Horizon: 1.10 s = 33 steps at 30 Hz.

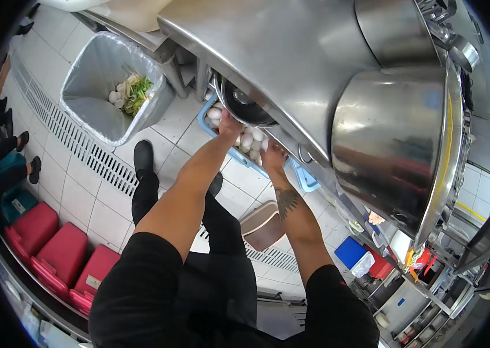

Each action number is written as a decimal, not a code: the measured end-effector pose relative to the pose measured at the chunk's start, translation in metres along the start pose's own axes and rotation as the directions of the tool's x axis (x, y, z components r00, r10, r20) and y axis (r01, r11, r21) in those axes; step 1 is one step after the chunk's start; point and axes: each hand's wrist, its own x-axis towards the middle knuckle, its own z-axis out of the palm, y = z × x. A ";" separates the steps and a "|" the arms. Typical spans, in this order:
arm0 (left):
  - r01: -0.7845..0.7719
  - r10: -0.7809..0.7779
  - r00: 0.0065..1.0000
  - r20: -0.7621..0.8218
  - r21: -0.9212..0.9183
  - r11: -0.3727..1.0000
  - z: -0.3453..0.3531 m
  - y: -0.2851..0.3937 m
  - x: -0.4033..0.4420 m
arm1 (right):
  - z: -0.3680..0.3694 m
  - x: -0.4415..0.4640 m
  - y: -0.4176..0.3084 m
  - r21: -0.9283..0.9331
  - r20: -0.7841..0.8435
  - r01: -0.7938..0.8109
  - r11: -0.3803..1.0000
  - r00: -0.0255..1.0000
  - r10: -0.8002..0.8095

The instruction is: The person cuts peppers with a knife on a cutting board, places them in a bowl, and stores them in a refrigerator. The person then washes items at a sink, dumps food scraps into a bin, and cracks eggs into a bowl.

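Under the edge of a steel table, my left hand (231,125) is closed at the rim of a round metal bowl (246,123) with a dark, shiny inside. Below the bowl sits a light-blue crate (203,120) with several white eggs (246,140) in it. My right hand (274,156) reaches down to the eggs at the crate's right part, its fingertips beside one egg. Its fingers are partly hidden, so I cannot make out whether it grips an egg. The table edge hides part of the bowl and of the crate.
A lined bin (108,136) with vegetable scraps and eggshells stands at the left. The steel table (268,46) carries a large pot (392,139). A brown container (263,226) is on the tiled floor between my arms. Red lidded bins (62,252) line the lower left. People's feet show far left.
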 end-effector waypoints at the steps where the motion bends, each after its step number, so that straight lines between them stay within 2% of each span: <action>1: 0.027 -0.027 0.999 -0.020 -0.005 1.000 0.008 0.002 0.006 | -0.002 0.002 -0.001 0.004 0.016 -0.026 1.000 1.000 0.026; 3: 0.087 -0.087 0.994 -0.062 -0.010 0.996 0.013 -0.004 0.012 | -0.016 0.001 -0.010 -0.014 0.056 -0.060 0.998 0.997 0.061; 4: 0.028 -0.028 1.000 -0.013 0.000 1.000 0.010 -0.009 0.013 | -0.022 0.000 -0.015 -0.022 0.076 -0.075 0.997 0.994 0.076; 5: -0.032 0.032 0.999 0.038 0.005 0.999 0.005 -0.015 0.012 | -0.019 -0.003 -0.016 -0.061 -0.062 -0.004 0.998 0.998 0.001; 6: -0.092 0.091 0.992 0.087 0.004 0.996 -0.004 -0.021 0.010 | -0.018 -0.004 -0.014 -0.058 -0.055 0.003 0.998 0.998 -0.006; 8: -0.170 0.167 0.984 -0.056 -0.038 0.985 -0.006 -0.026 0.005 | -0.020 -0.006 -0.012 -0.058 -0.036 0.015 0.998 0.999 -0.017; 9: -0.207 0.197 0.973 -0.122 -0.073 0.976 -0.009 -0.028 0.001 | -0.023 -0.005 -0.010 0.003 -0.008 -0.001 1.000 1.000 0.001; 10: -0.236 0.210 0.962 -0.175 -0.142 0.961 -0.013 -0.030 -0.003 | -0.027 -0.004 -0.009 0.065 0.026 -0.024 0.998 0.999 0.022; 11: -0.228 0.177 0.967 -0.185 -0.309 0.923 -0.019 -0.032 -0.009 | -0.029 -0.006 -0.008 0.131 0.060 -0.051 0.990 0.997 0.044; 12: -0.214 0.139 0.972 -0.190 -0.461 0.862 -0.030 -0.036 -0.014 | -0.031 -0.010 -0.006 0.436 0.134 -0.216 0.874 0.975 0.175; 13: -0.193 0.101 0.978 -0.183 -0.601 0.776 -0.040 -0.039 -0.021 | -0.033 -0.017 -0.005 0.676 0.248 -0.367 0.639 0.930 0.271; 14: -0.167 0.063 0.984 -0.169 -0.725 0.668 -0.056 -0.043 -0.034 | -0.037 -0.026 -0.004 0.818 0.384 -0.480 0.318 0.866 0.320; 15: -0.171 0.023 0.982 -0.188 -0.830 0.531 -0.084 -0.047 -0.059 | -0.062 -0.047 -0.012 0.885 0.461 -0.463 -0.046 0.859 0.223; 16: -0.188 0.045 0.982 -0.183 -0.936 0.297 -0.084 -0.047 -0.067 | -0.080 -0.069 -0.015 0.879 0.441 -0.413 -0.238 0.894 0.077; 18: -0.172 0.067 0.979 -0.190 -0.961 -0.215 -0.073 -0.053 -0.075 | -0.101 -0.115 -0.027 0.833 0.406 -0.357 -0.423 0.913 0.028; 19: -0.128 0.077 0.987 -0.141 -0.980 -0.151 -0.076 -0.058 -0.078 | -0.106 -0.135 -0.030 0.796 0.398 -0.351 -0.494 0.917 -0.010; 22: -0.033 0.150 0.987 -0.049 -0.993 -0.112 -0.080 -0.064 -0.084 | -0.133 -0.185 -0.047 0.647 0.401 -0.360 -0.672 0.911 -0.101; 23: 0.018 0.173 0.985 0.012 -0.999 -0.033 -0.057 -0.063 -0.069 | -0.136 -0.197 -0.050 0.612 0.431 -0.379 -0.694 0.896 -0.109; 26: 0.023 0.151 0.988 -0.014 -0.970 -0.241 -0.067 -0.056 -0.099 | -0.163 -0.227 -0.070 0.573 0.445 -0.428 -0.699 0.878 -0.173; 27: 0.075 0.207 0.978 0.018 -0.960 -0.271 -0.067 -0.059 -0.108 | -0.174 -0.236 -0.076 0.509 0.424 -0.439 -0.740 0.876 -0.229; 28: 0.122 0.209 0.977 0.041 -0.913 -0.388 -0.068 -0.061 -0.125 | -0.188 -0.249 -0.082 0.456 0.407 -0.438 -0.775 0.877 -0.256; 31: 0.229 0.232 0.969 0.088 -0.676 -0.701 -0.093 -0.060 -0.202 | -0.257 -0.288 -0.092 0.530 0.280 -0.422 -0.736 0.906 -0.318; 32: 0.235 0.239 0.968 0.083 -0.645 -0.727 -0.105 -0.063 -0.231 | -0.288 -0.302 -0.091 0.576 0.236 -0.408 -0.709 0.912 -0.334; 33: 0.245 0.246 0.966 0.084 -0.609 -0.754 -0.115 -0.067 -0.262 | -0.316 -0.315 -0.087 0.675 0.193 -0.333 -0.658 0.941 -0.278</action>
